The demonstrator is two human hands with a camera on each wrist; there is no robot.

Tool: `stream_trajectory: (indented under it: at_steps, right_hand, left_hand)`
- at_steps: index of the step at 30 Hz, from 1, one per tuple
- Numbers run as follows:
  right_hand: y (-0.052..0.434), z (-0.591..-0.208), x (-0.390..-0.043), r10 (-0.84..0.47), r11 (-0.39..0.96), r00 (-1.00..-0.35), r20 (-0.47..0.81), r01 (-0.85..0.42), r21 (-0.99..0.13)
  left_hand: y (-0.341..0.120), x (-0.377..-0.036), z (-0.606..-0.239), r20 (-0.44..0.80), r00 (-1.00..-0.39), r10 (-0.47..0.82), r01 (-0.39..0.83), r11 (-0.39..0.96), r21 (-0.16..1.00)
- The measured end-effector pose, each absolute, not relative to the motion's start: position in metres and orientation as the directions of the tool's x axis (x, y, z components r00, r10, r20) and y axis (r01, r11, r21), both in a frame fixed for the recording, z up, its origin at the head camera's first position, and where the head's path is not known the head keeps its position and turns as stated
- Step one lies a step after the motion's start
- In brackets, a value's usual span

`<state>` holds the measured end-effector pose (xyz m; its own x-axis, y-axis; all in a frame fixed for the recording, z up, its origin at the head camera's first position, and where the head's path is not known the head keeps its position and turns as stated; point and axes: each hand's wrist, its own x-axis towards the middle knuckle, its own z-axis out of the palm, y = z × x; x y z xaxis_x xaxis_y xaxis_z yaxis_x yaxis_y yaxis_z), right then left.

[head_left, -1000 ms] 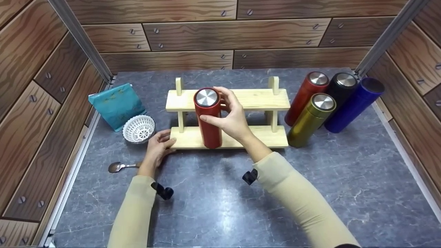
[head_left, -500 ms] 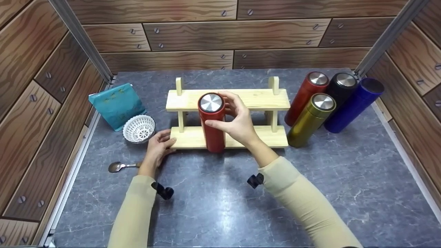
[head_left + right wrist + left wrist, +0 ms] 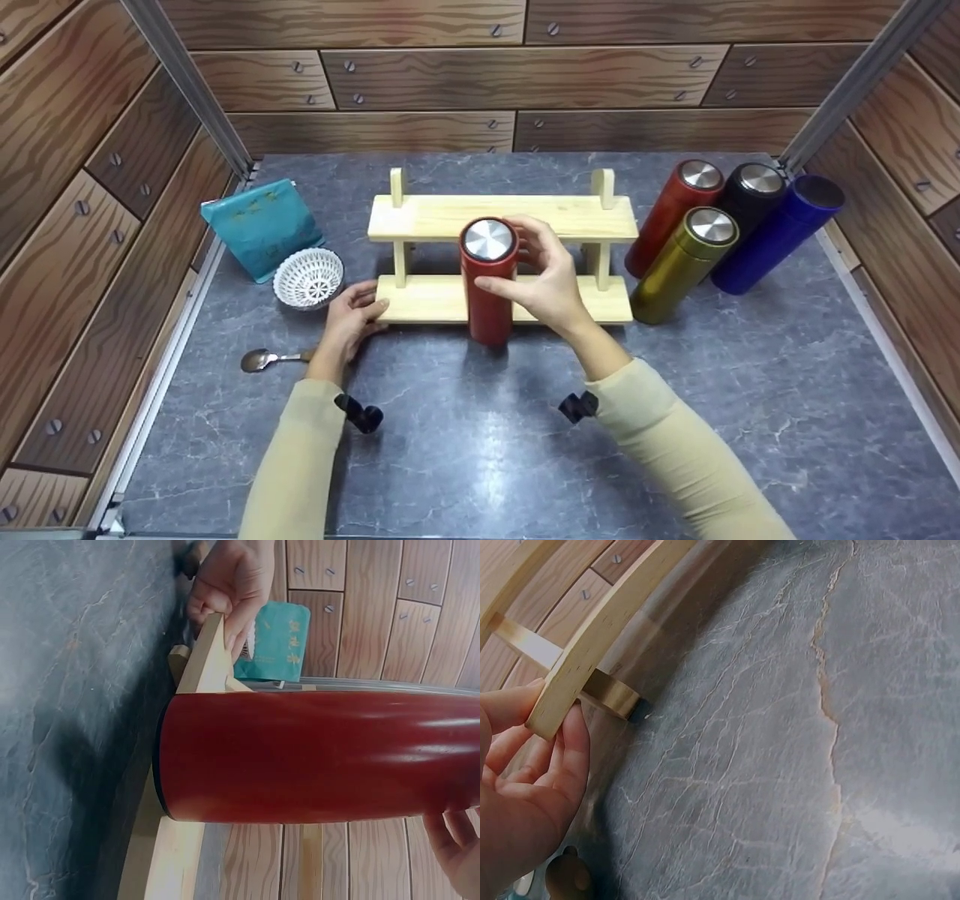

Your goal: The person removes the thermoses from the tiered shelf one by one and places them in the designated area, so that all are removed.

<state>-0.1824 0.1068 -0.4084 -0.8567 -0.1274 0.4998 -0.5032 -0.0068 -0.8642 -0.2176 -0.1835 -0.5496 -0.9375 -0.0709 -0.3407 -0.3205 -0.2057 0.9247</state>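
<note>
A red thermos bottle [image 3: 491, 300] with a silver lid stands upright in my right hand [image 3: 551, 285], whose thumb and fingers grip its upper part. Its base overlaps the front edge of the lower board of a pale wooden two-tier rack [image 3: 427, 300]; in the right wrist view the red thermos [image 3: 300, 757] lies right against that board. My left hand [image 3: 349, 322] pinches the left end of the same lower board, thumb on top and fingers beneath, as the left wrist view shows with the hand [image 3: 536, 780] on the board end.
Right of the rack stand another red thermos [image 3: 671, 221], a gold one [image 3: 679, 270], a black one [image 3: 754, 187] and a blue one [image 3: 780, 232]. At left are a teal pouch [image 3: 262, 225], a white woven basket [image 3: 309, 277] and a spoon [image 3: 259, 360], its handle partly behind the left wrist.
My right hand has brought the red thermos to the right and nearer the front of the rack. The left hand keeps its hold on the board. The head view has shifted slightly.
</note>
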Motion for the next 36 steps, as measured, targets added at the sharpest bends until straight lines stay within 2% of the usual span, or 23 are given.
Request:
stream_trajectory:
  at_steps: [6, 16, 36]
  right_hand:
    - [0.113, -0.394, -0.167, -0.111, 0.006, -0.856, 0.504, -0.508, -0.861]
    - [0.135, -0.413, -0.174, -0.076, -0.057, -0.839, 0.539, -0.536, -0.842]
    - [0.179, -0.405, -0.158, 0.051, -0.091, -0.824, 0.564, -0.566, -0.819]
  left_hand:
    - [-0.184, -0.218, -0.549, -0.347, -0.935, -0.068, -0.329, -0.195, 0.924]
    - [-0.183, -0.219, -0.55, -0.346, -0.935, -0.071, -0.327, -0.196, 0.924]
    - [-0.184, -0.218, -0.551, -0.341, -0.938, -0.069, -0.322, -0.194, 0.927]
